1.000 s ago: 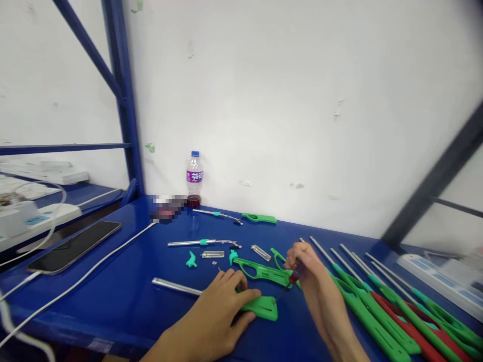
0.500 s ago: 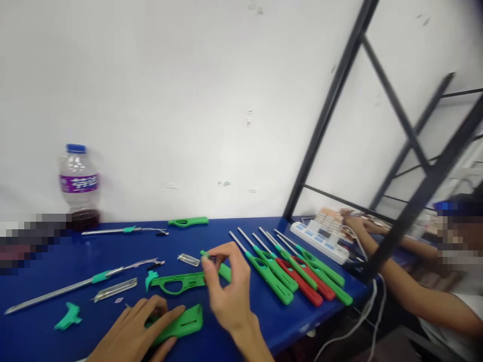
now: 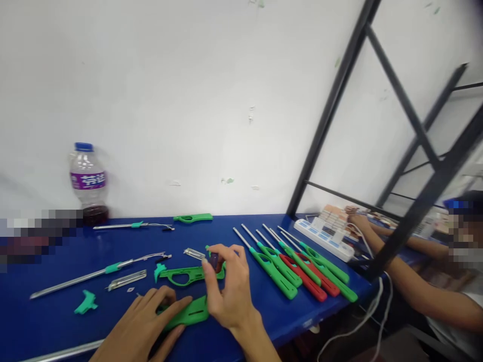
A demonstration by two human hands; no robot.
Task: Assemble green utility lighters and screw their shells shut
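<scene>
My left hand (image 3: pixel 145 324) lies flat on a green lighter handle shell (image 3: pixel 190 314) at the front of the blue table (image 3: pixel 56 322), fingers stretched over it. My right hand (image 3: pixel 228 291) is pinched on a small dark screwdriver handle (image 3: pixel 214 261) just above the open green handle frame (image 3: pixel 184 275). Loose parts lie around: teal triggers (image 3: pixel 85 302), a metal clip (image 3: pixel 126 280), a steel tube with a teal collar (image 3: pixel 96 273).
A row of several assembled green and red long lighters (image 3: pixel 298 269) lies to the right. A water bottle (image 3: pixel 87 183) stands by the wall. Another green handle (image 3: pixel 193 217) lies at the back. A person's arms (image 3: pixel 407 286) work at a neighbouring bench beyond the black frame (image 3: pixel 415 211).
My head swung to the right, then steadied. My right hand came down and closer to the green frame. The left hand stayed on the green shell.
</scene>
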